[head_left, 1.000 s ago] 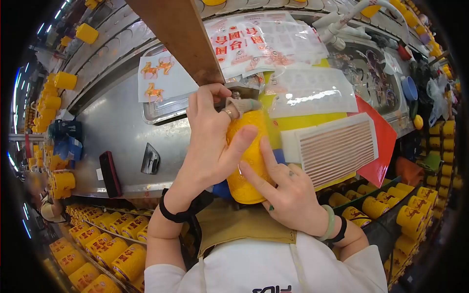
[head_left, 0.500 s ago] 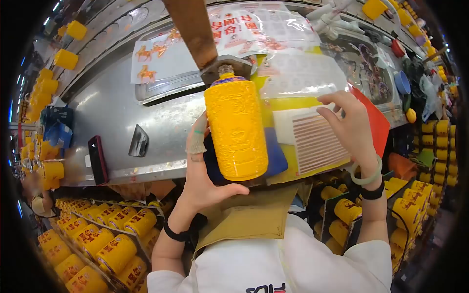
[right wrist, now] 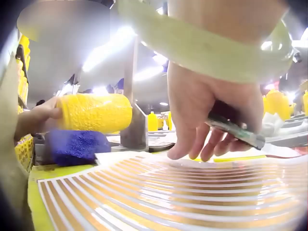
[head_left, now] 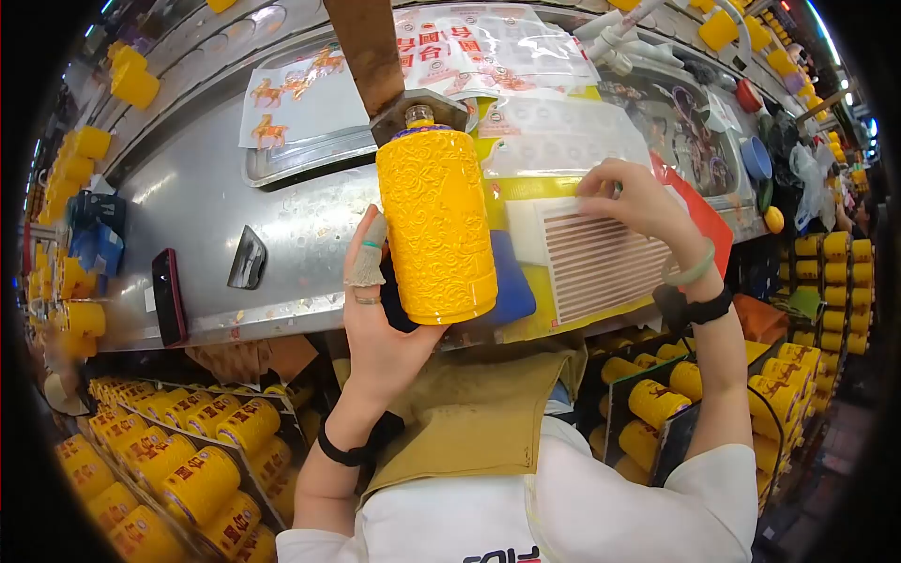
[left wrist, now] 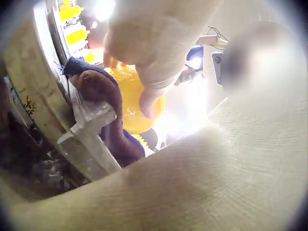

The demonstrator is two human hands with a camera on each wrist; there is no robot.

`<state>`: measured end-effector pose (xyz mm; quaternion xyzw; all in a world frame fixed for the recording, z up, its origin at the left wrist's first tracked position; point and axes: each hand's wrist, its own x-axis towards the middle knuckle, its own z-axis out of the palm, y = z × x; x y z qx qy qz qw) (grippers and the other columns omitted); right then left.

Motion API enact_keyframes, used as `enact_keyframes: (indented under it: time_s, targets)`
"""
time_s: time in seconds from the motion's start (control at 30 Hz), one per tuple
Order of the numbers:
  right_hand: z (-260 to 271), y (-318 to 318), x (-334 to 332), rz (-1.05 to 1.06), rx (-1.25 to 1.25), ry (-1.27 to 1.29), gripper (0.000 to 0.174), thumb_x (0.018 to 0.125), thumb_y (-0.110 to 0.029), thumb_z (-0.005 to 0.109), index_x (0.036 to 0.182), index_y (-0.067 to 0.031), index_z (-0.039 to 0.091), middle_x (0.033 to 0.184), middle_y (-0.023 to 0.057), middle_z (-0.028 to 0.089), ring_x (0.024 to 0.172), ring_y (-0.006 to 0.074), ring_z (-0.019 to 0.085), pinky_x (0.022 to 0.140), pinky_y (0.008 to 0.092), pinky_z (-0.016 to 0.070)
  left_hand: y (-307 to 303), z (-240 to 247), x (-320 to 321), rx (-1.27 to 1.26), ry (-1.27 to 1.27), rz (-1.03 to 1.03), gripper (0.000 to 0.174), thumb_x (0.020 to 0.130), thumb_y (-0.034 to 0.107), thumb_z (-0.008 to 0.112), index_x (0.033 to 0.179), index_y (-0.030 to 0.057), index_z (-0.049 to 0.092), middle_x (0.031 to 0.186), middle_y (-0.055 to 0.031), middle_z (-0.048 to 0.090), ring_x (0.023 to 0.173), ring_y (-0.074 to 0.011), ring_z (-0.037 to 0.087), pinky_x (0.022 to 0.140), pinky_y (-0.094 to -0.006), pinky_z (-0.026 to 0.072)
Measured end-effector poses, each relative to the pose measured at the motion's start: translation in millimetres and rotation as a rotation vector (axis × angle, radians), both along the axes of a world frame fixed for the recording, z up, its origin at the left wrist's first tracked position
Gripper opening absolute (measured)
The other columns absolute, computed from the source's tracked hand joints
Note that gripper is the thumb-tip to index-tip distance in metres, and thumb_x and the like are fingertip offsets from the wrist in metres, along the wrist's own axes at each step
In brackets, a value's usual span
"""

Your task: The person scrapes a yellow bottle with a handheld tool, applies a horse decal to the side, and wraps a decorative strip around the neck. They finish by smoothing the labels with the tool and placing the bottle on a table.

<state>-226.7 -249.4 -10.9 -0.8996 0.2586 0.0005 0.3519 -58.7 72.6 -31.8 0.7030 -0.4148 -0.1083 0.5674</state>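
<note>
A yellow embossed bottle (head_left: 436, 225) lies across the bench edge, its neck against a metal bracket on a wooden post (head_left: 361, 47). My left hand (head_left: 375, 314) grips it from behind and beneath, thumb at its base; a wrapped finger (left wrist: 154, 86) lies against the bottle (left wrist: 132, 108) in the left wrist view. My right hand (head_left: 627, 199) is off to the right, over a white sheet of thin gold strips (head_left: 596, 263). In the right wrist view it pinches a thin dark tool (right wrist: 236, 131), fingertips touching the strip sheet (right wrist: 159, 192), with the bottle (right wrist: 94, 113) behind.
A blue pad (head_left: 514, 293) lies under the bottle. The steel bench (head_left: 216, 197) carries a dark phone (head_left: 169, 296), a scraper (head_left: 246, 258), a tray of printed sticker sheets (head_left: 300, 103) and a red sheet (head_left: 721, 235). Crates of yellow bottles (head_left: 188, 460) stand below on both sides.
One second ago both hands were on the bottle. My right hand let go and moved right onto the strip sheet, while my left hand shifted down to the bottle's base.
</note>
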Motion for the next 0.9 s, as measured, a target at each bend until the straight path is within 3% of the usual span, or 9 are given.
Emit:
enact_keyframes:
  time_s: [0.03,0.13,0.3,0.4,0.53,0.77,0.9]
  targets:
    - [3,-1,1,0.012,0.013,0.038,0.022,0.083,-0.015,0.082,0.099,-0.0013,0.075,0.088,0.0095,0.069,0.085,0.0221,0.065,0.080,0.0335,0.0515,1,-2,-1,0.023,0.103,0.008,0.100,0.077,0.011,0.093,0.160,0.0008,0.038,0.156,-0.0181,0.050,0.143,-0.0280,0.051,0.119,-0.0415,0.0399]
    - [-9,-6,1,0.080,-0.022,-0.041,0.021,0.083,-0.014,0.082,0.098,-0.0012,0.074,0.087,0.0086,0.067,0.084,0.0210,0.063,0.079,0.0333,0.0511,4,-18,-2,0.030,0.052,0.031,0.100,0.073,0.013,0.094,0.157,0.0006,0.041,0.148,-0.0172,0.055,0.133,-0.0297,0.057,0.114,-0.0407,0.0441]
    - [-4,-5,5,0.120,0.029,-0.012,0.019,0.082,-0.012,0.081,0.097,-0.0016,0.073,0.084,0.0087,0.065,0.081,0.0216,0.061,0.078,0.0355,0.0504,7,-21,-1,0.068,-0.048,0.062,0.099,0.074,0.012,0.094,0.157,0.0013,0.042,0.145,-0.0186,0.057,0.130,-0.0308,0.059,0.111,-0.0407,0.0460]
    - [-8,-7,6,0.163,-0.033,-0.010,0.014,0.087,-0.011,0.077,0.095,-0.0013,0.073,0.082,0.0104,0.064,0.082,0.0250,0.059,0.078,0.0374,0.0491,7,-24,-3,0.024,0.039,0.066,0.093,0.076,0.009,0.092,0.155,0.0006,0.044,0.143,-0.0195,0.058,0.130,-0.0327,0.059,0.109,-0.0409,0.0477]
    - [-18,-11,4,0.176,-0.106,-0.108,0.010,0.092,-0.010,0.072,0.095,-0.0005,0.072,0.087,0.0116,0.064,0.084,0.0251,0.058,0.079,0.0360,0.0477,9,-21,-1,0.059,-0.059,0.091,0.087,0.078,0.010,0.090,0.153,-0.0013,0.048,0.144,-0.0206,0.059,0.132,-0.0334,0.059,0.110,-0.0418,0.0476]
    - [35,51,-2,-0.087,-0.149,-0.157,0.010,0.095,-0.008,0.070,0.099,0.0010,0.069,0.086,0.0090,0.066,0.080,0.0204,0.056,0.075,0.0327,0.0461,8,-22,1,0.023,-0.064,0.084,0.084,0.078,0.009,0.091,0.151,-0.0049,0.051,0.142,-0.0211,0.060,0.130,-0.0319,0.062,0.109,-0.0402,0.0487]
    - [58,91,-7,-0.045,-0.068,-0.218,0.011,0.096,-0.007,0.070,0.098,0.0034,0.067,0.082,0.0084,0.065,0.075,0.0164,0.055,0.072,0.0300,0.0455,6,-17,-2,0.006,-0.015,0.086,0.084,0.078,0.008,0.091,0.151,-0.0034,0.052,0.141,-0.0204,0.061,0.127,-0.0308,0.063,0.107,-0.0392,0.0502]
